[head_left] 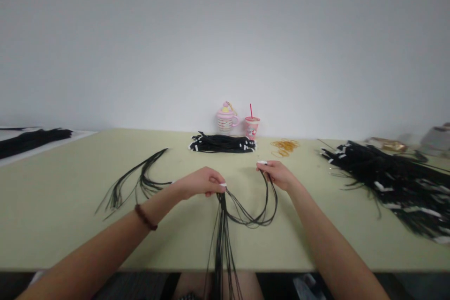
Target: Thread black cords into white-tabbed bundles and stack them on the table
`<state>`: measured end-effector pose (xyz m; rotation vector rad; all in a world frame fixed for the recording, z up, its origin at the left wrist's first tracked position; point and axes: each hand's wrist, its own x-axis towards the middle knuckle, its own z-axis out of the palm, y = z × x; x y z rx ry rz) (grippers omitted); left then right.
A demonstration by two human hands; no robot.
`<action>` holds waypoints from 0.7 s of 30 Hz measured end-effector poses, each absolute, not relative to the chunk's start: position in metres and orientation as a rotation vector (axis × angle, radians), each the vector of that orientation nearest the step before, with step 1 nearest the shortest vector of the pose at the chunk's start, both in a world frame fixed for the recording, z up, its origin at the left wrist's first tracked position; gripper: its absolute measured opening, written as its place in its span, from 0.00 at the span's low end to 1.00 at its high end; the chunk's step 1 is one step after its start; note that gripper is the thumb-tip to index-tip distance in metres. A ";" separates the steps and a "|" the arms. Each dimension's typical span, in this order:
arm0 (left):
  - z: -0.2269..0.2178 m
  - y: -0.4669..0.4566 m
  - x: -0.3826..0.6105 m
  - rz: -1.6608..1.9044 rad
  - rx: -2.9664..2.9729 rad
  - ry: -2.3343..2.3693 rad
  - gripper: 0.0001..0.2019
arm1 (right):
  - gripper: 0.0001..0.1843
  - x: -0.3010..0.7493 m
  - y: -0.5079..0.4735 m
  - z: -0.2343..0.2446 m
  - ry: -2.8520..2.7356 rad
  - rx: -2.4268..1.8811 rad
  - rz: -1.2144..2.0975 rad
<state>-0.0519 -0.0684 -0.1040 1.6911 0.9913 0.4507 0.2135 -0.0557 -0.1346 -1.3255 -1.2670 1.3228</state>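
Observation:
My left hand (201, 182) pinches a bundle of thin black cords (221, 229) by a white end, in the middle of the view. The bundle hangs down over the table's front edge. To its right, my right hand (278, 174) grips another white end (262, 162) between thumb and fingers. Several cords run from there in a slack loop (258, 221) back to the left hand. A smaller bunch of black cords (142, 180) lies on the table beyond my left forearm, one end close to the left wrist.
A neat stack of black cords with white ends (223, 143) lies at the back, before a pink mug (225, 119) and a pink cup with a straw (251, 126). Yellow rubber bands (284, 146) lie right of them. A large black cord pile (393, 178) covers the right side.

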 end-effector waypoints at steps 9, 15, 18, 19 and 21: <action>-0.110 -0.040 -0.040 0.396 1.478 0.804 0.15 | 0.17 0.202 -0.067 -0.123 -1.426 -1.471 1.228; -0.111 -0.047 -0.048 0.461 1.399 0.822 0.14 | 0.16 0.165 -0.078 -0.131 -1.452 -1.456 1.135; -0.109 -0.052 -0.044 0.481 1.379 0.826 0.14 | 0.15 0.150 -0.083 -0.137 -1.458 -1.440 1.095; -0.109 -0.053 -0.042 0.482 1.370 0.823 0.14 | 0.15 0.147 -0.084 -0.139 -1.462 -1.435 1.084; -0.108 -0.055 -0.041 0.481 1.347 0.813 0.14 | 0.14 0.143 -0.086 -0.141 -1.467 -1.424 1.070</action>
